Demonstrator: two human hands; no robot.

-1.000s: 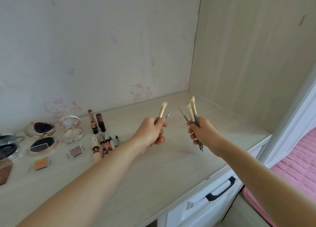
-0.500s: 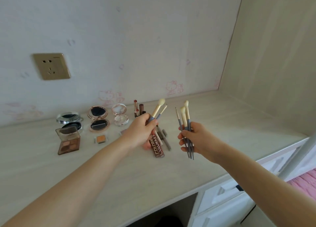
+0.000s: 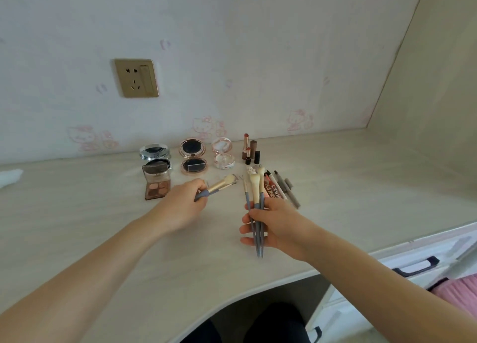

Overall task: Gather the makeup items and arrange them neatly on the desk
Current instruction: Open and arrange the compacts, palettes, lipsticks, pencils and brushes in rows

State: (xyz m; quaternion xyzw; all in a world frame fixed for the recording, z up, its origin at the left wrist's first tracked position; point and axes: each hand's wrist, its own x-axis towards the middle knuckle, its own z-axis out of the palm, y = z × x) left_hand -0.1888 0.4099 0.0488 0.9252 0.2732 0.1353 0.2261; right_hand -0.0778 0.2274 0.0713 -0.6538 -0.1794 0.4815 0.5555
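My left hand [image 3: 180, 208] grips two makeup brushes [image 3: 219, 186] with blue handles, their cream tips pointing right, low over the desk [image 3: 103, 234]. My right hand [image 3: 273, 226] holds a bunch of three similar brushes [image 3: 255, 195] upright, tips away from me. Behind the hands lie open compacts: a silver one [image 3: 154, 153], a rose-gold one [image 3: 193, 156] and a clear pink one [image 3: 223, 153]. An eyeshadow palette [image 3: 156, 184] stands open at the left. Lipsticks [image 3: 250, 149] stand at the back, with pencils and tubes [image 3: 281, 190] lying beside my right hand.
A gold wall socket [image 3: 136, 78] sits on the papered wall above the desk. A wooden side panel [image 3: 426, 84] closes the right end. White drawers with a dark handle [image 3: 415, 266] are below right. Something white [image 3: 9, 177] lies at the far left.
The view has swung left and down, bringing the socket and compacts in. Both hands have dropped toward the row of items, and the left hand's brushes have tilted from upright to nearly flat.
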